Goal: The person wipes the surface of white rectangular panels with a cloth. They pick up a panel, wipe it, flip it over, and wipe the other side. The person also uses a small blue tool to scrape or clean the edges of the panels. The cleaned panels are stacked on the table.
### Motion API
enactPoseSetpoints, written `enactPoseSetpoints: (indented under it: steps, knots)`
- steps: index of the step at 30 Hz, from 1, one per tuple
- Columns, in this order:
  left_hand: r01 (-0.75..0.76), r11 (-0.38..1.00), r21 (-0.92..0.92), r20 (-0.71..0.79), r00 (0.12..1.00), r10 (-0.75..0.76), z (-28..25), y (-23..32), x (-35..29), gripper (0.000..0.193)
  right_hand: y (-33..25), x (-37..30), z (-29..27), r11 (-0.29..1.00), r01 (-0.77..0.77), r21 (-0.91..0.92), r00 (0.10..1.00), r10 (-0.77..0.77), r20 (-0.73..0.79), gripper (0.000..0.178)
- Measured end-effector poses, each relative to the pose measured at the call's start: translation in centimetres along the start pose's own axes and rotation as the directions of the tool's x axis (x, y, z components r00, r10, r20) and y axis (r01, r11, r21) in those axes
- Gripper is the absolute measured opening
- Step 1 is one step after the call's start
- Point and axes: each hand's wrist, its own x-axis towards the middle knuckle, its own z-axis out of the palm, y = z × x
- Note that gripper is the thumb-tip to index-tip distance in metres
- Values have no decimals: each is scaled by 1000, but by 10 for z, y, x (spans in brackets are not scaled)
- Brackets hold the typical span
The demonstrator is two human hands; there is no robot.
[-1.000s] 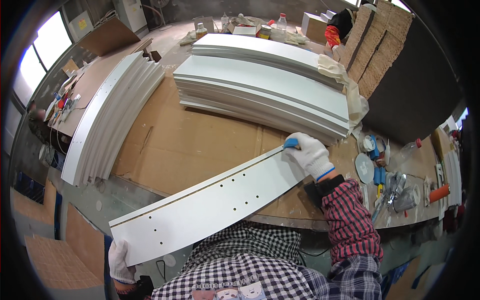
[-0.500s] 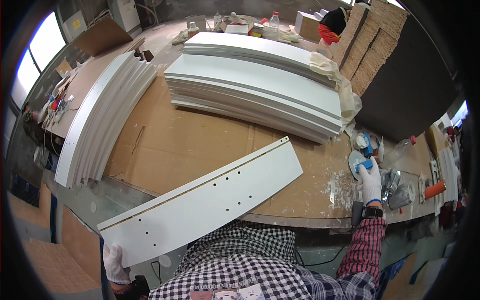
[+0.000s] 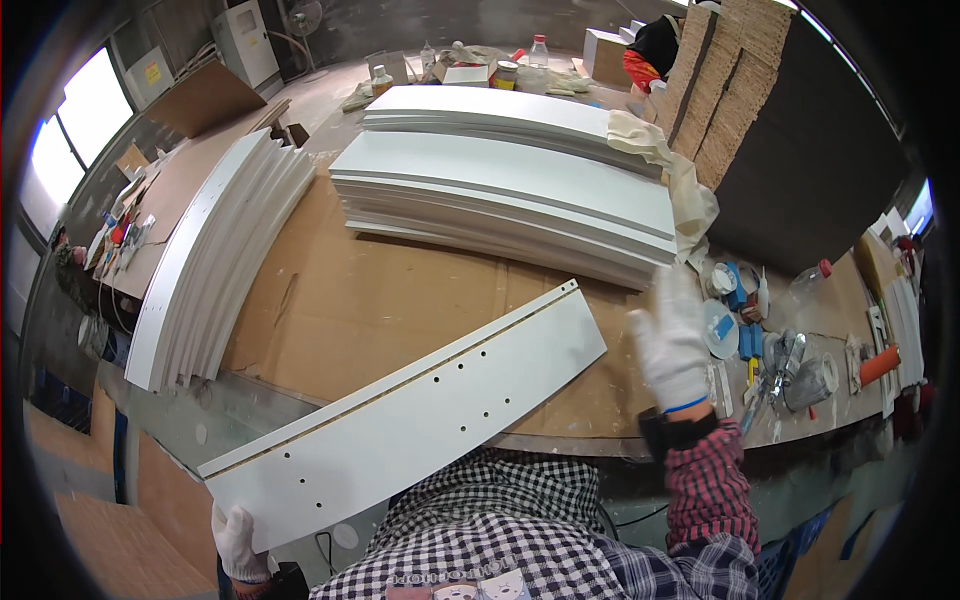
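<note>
My left hand (image 3: 239, 541) in a white glove grips the near left corner of a long white panel (image 3: 400, 420) with a groove and several small holes. The panel lies slanted, its far end on the cardboard-covered table (image 3: 390, 300) and its near end past the table edge. Off the panel's right end, my right hand (image 3: 672, 345), also gloved, is raised with fingers stretched out and nothing visible in it. To its right are a round white lid (image 3: 720, 328) with a blue patch and a small blue block (image 3: 750, 342).
Stacks of white panels stand at the back (image 3: 500, 200) and left (image 3: 215, 270). On the right are a clear bottle (image 3: 805, 290), metal tools (image 3: 786, 365) and an orange roll (image 3: 880, 365). A dark board stack (image 3: 800, 150) rises behind them, with a cream cloth (image 3: 690, 195) beside it.
My right hand has let go of the blue block and moved left toward the panel's end. The block now lies beside the lid. My left hand still holds the panel, barely shifted.
</note>
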Motion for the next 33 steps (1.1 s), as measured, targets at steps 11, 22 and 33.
enactPoseSetpoints:
  steps: [11, 22, 33]
  knots:
    - [-76, 997, 25, 79, 994, 74, -7, -4, -8, 70, -118, -4, 55, 872, 256, 417, 931, -339, 136, 79]
    - [-366, 899, 241, 359, 894, 267, -40, -4, 1, 48, -19, -6, 57, -579, -359, 732, 678, 376, 631, 80]
    - [-613, 734, 292, 236, 790, 566, -27, -1, 20, 25, 4, -54, 48, -448, -476, 756, 717, 300, 629, 53]
